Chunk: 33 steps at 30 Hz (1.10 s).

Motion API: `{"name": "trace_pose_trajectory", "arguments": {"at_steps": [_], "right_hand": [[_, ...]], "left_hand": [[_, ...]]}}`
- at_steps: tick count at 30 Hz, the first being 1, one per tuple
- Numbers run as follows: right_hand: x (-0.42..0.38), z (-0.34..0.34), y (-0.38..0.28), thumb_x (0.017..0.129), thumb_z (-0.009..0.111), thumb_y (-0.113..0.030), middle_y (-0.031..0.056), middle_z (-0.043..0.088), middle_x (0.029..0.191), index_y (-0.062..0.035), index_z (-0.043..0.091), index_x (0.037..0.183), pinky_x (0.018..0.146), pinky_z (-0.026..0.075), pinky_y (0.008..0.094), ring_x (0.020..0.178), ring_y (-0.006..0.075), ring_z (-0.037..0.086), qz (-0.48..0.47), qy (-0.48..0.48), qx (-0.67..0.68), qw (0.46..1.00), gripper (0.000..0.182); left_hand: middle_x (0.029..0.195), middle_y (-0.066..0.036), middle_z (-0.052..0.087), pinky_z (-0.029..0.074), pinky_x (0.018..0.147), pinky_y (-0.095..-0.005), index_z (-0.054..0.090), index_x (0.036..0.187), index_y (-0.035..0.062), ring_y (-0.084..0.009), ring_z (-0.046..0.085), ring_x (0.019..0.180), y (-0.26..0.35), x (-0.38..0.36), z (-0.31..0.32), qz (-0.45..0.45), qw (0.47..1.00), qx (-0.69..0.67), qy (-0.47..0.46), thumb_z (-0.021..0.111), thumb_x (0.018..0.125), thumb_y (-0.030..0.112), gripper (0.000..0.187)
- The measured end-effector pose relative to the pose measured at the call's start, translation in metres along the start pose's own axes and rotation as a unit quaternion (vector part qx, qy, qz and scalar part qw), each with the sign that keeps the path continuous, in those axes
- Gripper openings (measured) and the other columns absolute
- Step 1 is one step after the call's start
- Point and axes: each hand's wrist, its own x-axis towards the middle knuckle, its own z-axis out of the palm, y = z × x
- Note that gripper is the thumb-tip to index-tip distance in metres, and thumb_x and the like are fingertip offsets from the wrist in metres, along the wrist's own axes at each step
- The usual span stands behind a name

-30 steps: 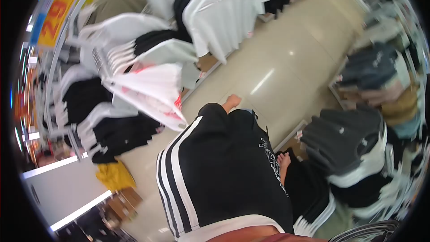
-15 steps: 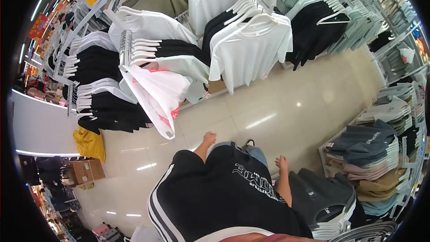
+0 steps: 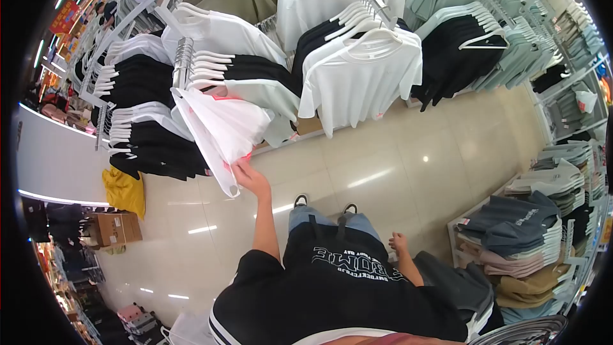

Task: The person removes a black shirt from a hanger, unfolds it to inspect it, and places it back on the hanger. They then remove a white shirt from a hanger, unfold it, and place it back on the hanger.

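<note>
A white plastic bag (image 3: pixel 233 121) with red print hangs by one handle from the front of a clothes rail; its other handle loop dangles low. My left hand (image 3: pixel 250 177) is at the bag's lower right edge, fingers closed on the plastic near the red print. Fingertips are partly hidden by the bag. My right hand (image 3: pixel 397 241) is held low on the right, fingers curled, with nothing visible in it. Nearest to that hand is a dark grey shirt (image 3: pixel 440 275) on a rack beside me.
White T-shirts (image 3: pixel 361 73) and black shirts (image 3: pixel 156 147) hang on rails ahead. A folded-looking stack of hanging shirts (image 3: pixel 520 217) fills the right-hand rack. A yellow cloth (image 3: pixel 124 190) and a cardboard box (image 3: pixel 116 229) are at the left. Tiled floor (image 3: pixel 357 160) runs between the racks.
My left hand has reached forward and left from beside my body to the plastic bag and closed on it. My right hand stays low at my right side.
</note>
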Motion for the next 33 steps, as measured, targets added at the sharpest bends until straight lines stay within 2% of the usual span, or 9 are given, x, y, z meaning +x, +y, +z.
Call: {"name": "trace_pose_trajectory", "arguments": {"at_steps": [6,11,13,15,21,23,26,31,33], "right_hand": [[0.002,0.037,-0.047,0.097,0.053,-0.03,0.016,0.069,0.093,0.0022,0.054,0.124,0.057,0.051,0.0307,0.07,0.0207,0.066,-0.059,0.057,-0.002,0.997,0.042],[-0.024,0.119,-0.09,0.096,0.056,-0.028,0.0126,0.068,0.09,0.0035,0.057,0.121,0.061,0.051,0.0304,0.072,0.0178,0.065,-0.112,0.097,0.046,0.988,0.04],[-0.035,0.153,-0.12,0.096,0.057,-0.026,0.0108,0.067,0.089,0.005,0.06,0.119,0.067,0.051,0.0294,0.076,0.0164,0.063,-0.234,0.129,0.048,0.962,0.039],[-0.064,0.172,-0.18,0.096,0.056,-0.02,0.0103,0.067,0.089,0.0042,0.065,0.11,0.075,0.05,0.0303,0.08,0.0175,0.062,-0.43,0.175,0.001,0.886,0.03],[-0.438,0.188,-0.425,0.086,0.05,0.006,0.0209,0.065,0.11,0.001,0.066,0.103,0.085,0.049,0.034,0.098,0.0313,0.064,-0.771,0.24,-0.038,0.589,0.023],[-0.487,0.186,-0.448,0.093,0.05,-0.018,0.0227,0.058,0.115,-0.0095,0.055,0.124,0.078,0.051,0.0501,0.091,0.0403,0.061,-0.883,0.267,-0.097,0.373,0.032],[-0.531,0.181,-0.473,0.097,0.039,-0.034,0.0289,0.053,0.115,-0.0171,0.04,0.129,0.074,0.052,0.0554,0.09,0.0457,0.059,-0.943,0.249,-0.136,0.175,0.036],[-0.575,0.162,-0.501,0.098,0.04,-0.053,-0.0053,0.052,0.12,-0.0415,0.047,0.131,0.094,0.043,0.0419,0.107,0.0248,0.057,-0.932,0.173,-0.282,0.144,0.036],[-0.584,0.182,-0.48,0.098,0.04,-0.051,-0.0042,0.053,0.117,-0.0395,0.049,0.13,0.092,0.043,0.0417,0.104,0.0252,0.057,-0.914,0.282,-0.23,0.178,0.035]], "left_hand": [[0.072,-0.001,0.048,0.036,0.054,-0.0239,0.059,0.094,-0.0013,-0.0089,0.044,0.061,0.032,0.077,0.001,-0.053,0.986,-0.157,0.033,0.043,0.103,0.022,0.03],[0.068,0.002,0.046,0.028,0.045,-0.0193,0.06,0.096,-0.0005,-0.0038,0.039,0.053,0.024,0.104,-0.012,-0.13,0.969,-0.18,-0.113,0.045,0.103,0.021,0.027],[0.067,0.002,0.046,0.027,0.044,-0.0193,0.059,0.096,0.0007,-0.0041,0.039,0.051,0.013,0.109,-0.016,-0.157,0.955,-0.191,-0.163,0.046,0.103,0.021,0.025],[0.067,0.002,0.045,0.027,0.045,-0.0193,0.059,0.096,0.0019,-0.0039,0.038,0.051,0.014,0.116,-0.023,-0.175,0.945,-0.189,-0.202,0.047,0.103,0.021,0.024],[0.073,0.003,0.042,0.031,0.056,-0.0218,0.054,0.1,0.0045,-0.0052,0.037,0.063,-0.014,0.145,-0.046,-0.243,0.919,-0.202,-0.233,0.048,0.102,0.021,0.018],[0.077,0.001,0.047,0.036,0.063,-0.0239,0.054,0.103,0.0044,-0.0079,0.041,0.067,-0.025,0.154,-0.045,-0.22,0.939,-0.12,-0.234,0.05,0.101,0.022,0.018],[0.097,-0.005,0.058,0.041,0.073,-0.0273,0.058,0.107,0.0021,-0.0126,0.051,0.086,-0.032,0.168,-0.04,-0.176,0.938,-0.07,-0.292,0.052,0.099,0.022,0.023],[0.108,-0.015,0.062,0.045,0.084,-0.036,0.061,0.11,-0.0007,-0.0238,0.056,0.101,-0.047,0.173,-0.039,-0.089,0.948,0.042,-0.304,0.056,0.095,0.022,0.027],[0.117,-0.02,0.056,0.039,0.096,-0.0443,0.057,0.117,-0.0012,-0.035,0.051,0.111,-0.059,0.173,-0.039,-0.023,0.945,0.074,-0.318,0.059,0.09,0.015,0.032]]}}
